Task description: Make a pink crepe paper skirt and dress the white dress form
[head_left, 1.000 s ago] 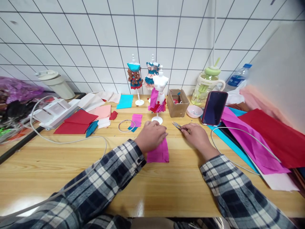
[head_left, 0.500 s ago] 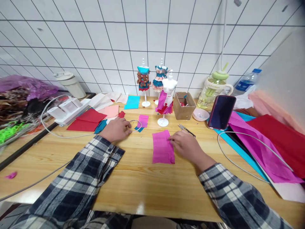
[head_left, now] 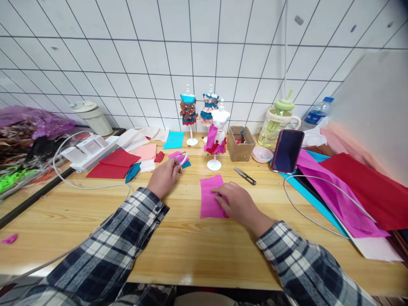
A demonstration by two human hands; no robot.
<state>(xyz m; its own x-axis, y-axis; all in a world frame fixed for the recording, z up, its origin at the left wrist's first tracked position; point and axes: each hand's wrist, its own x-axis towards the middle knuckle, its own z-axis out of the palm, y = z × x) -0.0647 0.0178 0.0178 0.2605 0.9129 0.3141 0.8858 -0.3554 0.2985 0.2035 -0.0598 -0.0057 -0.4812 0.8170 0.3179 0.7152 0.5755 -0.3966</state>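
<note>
My right hand (head_left: 240,204) lies on the right part of a magenta cloth piece (head_left: 208,204), index finger and thumb stretched out and slightly apart over it. The cloth's right edge is hidden under the hand. My left hand (head_left: 165,176) is closed, fingertips bent together at a loop of white cable (head_left: 184,159). A small magenta scrap (head_left: 174,154) and a dark teal scrap (head_left: 186,164) lie by those fingertips. Thread snips (head_left: 245,175) rest beyond my right hand. Behind the cloth stands a small white dress form (head_left: 220,118) with a magenta and red skirt.
Two dressed forms (head_left: 188,109) stand behind, near a cardboard box (head_left: 241,146) and a pink dish (head_left: 262,154). A phone (head_left: 287,151) stands before a green-lidded jug (head_left: 277,123). Fabric sheets (head_left: 360,182) lie right; red cloth (head_left: 111,163) and a power strip (head_left: 91,153) lie left.
My right hand has moved left, farther over the magenta cloth. My left hand has moved right and forward with the cable loop, and the small magenta scrap beside it has shifted. The view has tilted slightly.
</note>
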